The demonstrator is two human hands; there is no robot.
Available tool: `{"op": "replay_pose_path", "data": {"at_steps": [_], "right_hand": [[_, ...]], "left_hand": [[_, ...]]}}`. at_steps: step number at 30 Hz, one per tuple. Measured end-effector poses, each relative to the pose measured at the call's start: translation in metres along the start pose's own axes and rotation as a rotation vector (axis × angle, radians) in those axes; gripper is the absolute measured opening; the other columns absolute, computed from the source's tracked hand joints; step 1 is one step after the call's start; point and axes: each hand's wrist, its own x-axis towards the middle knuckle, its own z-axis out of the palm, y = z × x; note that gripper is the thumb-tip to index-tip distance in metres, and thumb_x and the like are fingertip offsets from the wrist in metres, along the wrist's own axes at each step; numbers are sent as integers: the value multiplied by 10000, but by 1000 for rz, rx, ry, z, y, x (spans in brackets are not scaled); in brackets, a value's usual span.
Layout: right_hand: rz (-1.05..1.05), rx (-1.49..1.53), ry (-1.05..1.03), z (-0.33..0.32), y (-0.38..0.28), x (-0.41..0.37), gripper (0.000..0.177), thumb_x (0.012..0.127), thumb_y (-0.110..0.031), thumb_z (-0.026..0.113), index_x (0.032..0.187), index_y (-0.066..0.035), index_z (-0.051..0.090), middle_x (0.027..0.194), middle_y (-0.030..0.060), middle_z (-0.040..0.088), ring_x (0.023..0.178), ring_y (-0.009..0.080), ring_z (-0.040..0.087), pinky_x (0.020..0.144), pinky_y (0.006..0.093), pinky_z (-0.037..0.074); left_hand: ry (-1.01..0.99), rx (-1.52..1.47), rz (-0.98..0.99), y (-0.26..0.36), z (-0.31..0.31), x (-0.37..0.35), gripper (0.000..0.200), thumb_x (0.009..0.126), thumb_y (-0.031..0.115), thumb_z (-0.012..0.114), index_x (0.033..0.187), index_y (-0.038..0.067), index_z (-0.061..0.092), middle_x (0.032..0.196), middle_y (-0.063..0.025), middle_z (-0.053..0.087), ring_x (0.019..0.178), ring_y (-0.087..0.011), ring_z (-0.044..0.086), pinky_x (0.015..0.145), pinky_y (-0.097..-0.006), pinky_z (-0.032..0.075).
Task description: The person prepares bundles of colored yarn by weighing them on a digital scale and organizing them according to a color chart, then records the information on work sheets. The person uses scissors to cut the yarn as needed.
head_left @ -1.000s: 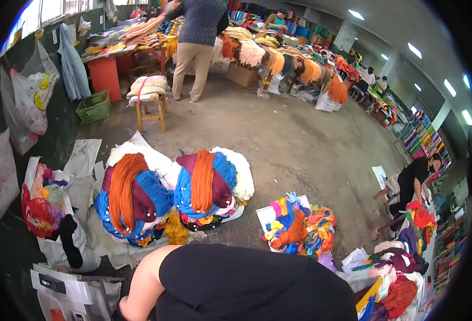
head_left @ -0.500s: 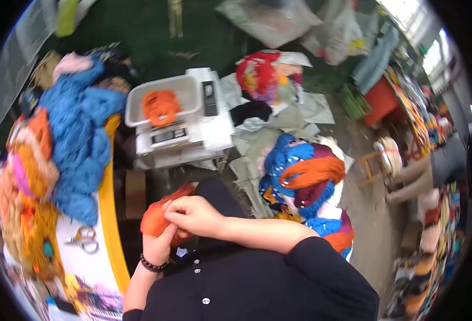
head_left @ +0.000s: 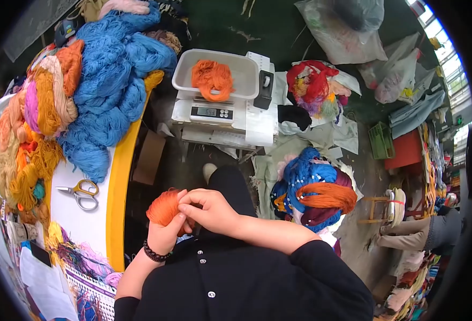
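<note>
My left hand (head_left: 163, 237), with a dark beaded bracelet at the wrist, is closed around a bundle of orange yarn (head_left: 163, 207). The bundle bulges out above the hand, its strands gathered together. My right hand (head_left: 210, 209) lies against the left, thumb and fingers pinched at the bundle's right side. What exactly sits between those fingertips is hard to see. Beyond the hands, a white plastic tub (head_left: 243, 76) on a digital scale (head_left: 212, 113) holds a loose orange skein (head_left: 213, 80).
On the left table (head_left: 119, 208) are scissors (head_left: 80, 193), a large blue yarn heap (head_left: 107, 85) and orange and yellow skeins (head_left: 48, 107). Blue, maroon and rust skeins (head_left: 321, 192) lie to the right. Farther right, a person (head_left: 428, 232) is partly visible near a small wooden stool (head_left: 375, 210).
The view has swung, so the tub, scale and table sit farther right in it and look sharper. Both hands remain together at the orange yarn.
</note>
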Motion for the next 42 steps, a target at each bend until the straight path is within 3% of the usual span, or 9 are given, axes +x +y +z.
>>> {"op": "replay_pose_path", "data": {"at_steps": [6, 10, 16, 18, 22, 25, 30, 35, 42], "right_hand": [[-485, -818, 68, -44, 1, 55, 190, 766, -214, 680, 713, -47, 607, 712, 121, 600, 686, 332, 583, 622, 421, 463], [-551, -1381, 586, -116, -15, 134, 568, 678, -205, 757, 1164, -84, 490, 1292, 152, 464, 1175, 351, 443, 937, 464, 361], [-610, -1710, 532, -173, -8, 193, 162, 722, -108, 617, 882, -86, 613, 1231, 130, 539, 1237, 320, 424, 1041, 560, 254], [-565, -1652, 501, -166, -28, 194, 114, 748, -96, 595, 853, -73, 634, 1007, 87, 640, 1112, 277, 543, 999, 509, 345], [-305, -87, 183, -108, -143, 140, 122, 888, -130, 560, 967, -51, 609, 688, 24, 595, 628, 120, 590, 582, 275, 497], [-609, 25, 114, -41, -214, 56, 181, 913, -95, 515, 1015, 51, 547, 631, 31, 503, 544, 118, 515, 506, 251, 440], [-630, 50, -6, 12, -212, -42, 242, 919, -99, 492, 1090, 71, 515, 751, 83, 575, 570, 109, 517, 546, 244, 447], [42, 224, -94, 33, -129, -22, 166, 926, -124, 534, 1045, -12, 565, 873, 58, 654, 672, 90, 612, 572, 205, 491], [266, 240, -109, 34, -39, -14, 174, 949, -155, 539, 979, -4, 621, 844, 24, 646, 705, 70, 583, 676, 222, 500]], "left_hand": [[44, -22, -28, -4, -23, 3, 377, 915, 107, 546, 1259, -42, 505, 851, -106, 684, 504, -36, 457, 537, -190, 420], [112, -52, -27, -5, -30, 3, 292, 908, 101, 547, 1165, -35, 576, 821, -102, 678, 499, -43, 464, 536, -191, 416], [203, -93, -11, 1, -40, 1, 211, 883, 66, 544, 1058, -26, 616, 772, -100, 675, 496, -56, 483, 535, -198, 420], [229, -105, 11, 2, -45, -1, 209, 876, 73, 544, 1046, -21, 619, 757, -104, 668, 488, -69, 485, 530, -209, 427], [202, -296, 58, 2, -60, -5, 299, 860, 86, 556, 1135, -26, 592, 767, -115, 671, 497, -76, 488, 552, -225, 439], [-97, -732, -5, 17, -64, -13, 499, 879, 224, 560, 1348, 77, 473, 625, 8, 545, 461, -69, 385, 536, -246, 359], [-573, -834, 18, 18, -71, -16, 326, 932, 280, 519, 1173, 74, 596, 628, -6, 511, 523, -94, 418, 543, -257, 359], [-248, -409, -155, 37, -25, -28, 352, 953, 305, 515, 1059, -21, 597, 988, -125, 628, 827, -182, 614, 731, -314, 507], [25, -423, 40, 19, -12, -35, 213, 955, 196, 525, 942, -7, 590, 812, -55, 585, 727, -143, 561, 672, -286, 467]]}}
